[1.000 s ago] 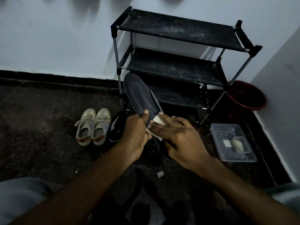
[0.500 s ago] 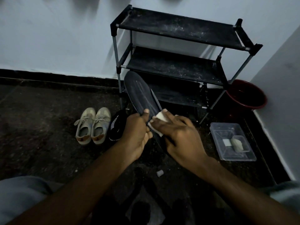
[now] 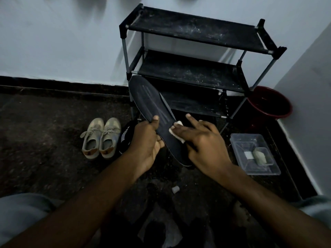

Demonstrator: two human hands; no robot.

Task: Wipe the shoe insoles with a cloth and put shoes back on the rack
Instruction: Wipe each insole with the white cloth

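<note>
A long black insole is held up in front of the black three-shelf shoe rack. My left hand grips its left edge, thumb on top. My right hand presses a small white cloth onto the insole's middle, fingers mostly straight over it. A pair of beige sneakers stands on the dark floor to the left. Beside them a black shoe is partly hidden behind my left hand.
A clear plastic tub with small pale pieces lies on the floor at the right. A dark red bucket sits in the corner behind the rack. A small white scrap lies on the floor near my knees. White walls close the back and right.
My right hand has slid the cloth a little up the insole. My left hand keeps its grip in the same place.
</note>
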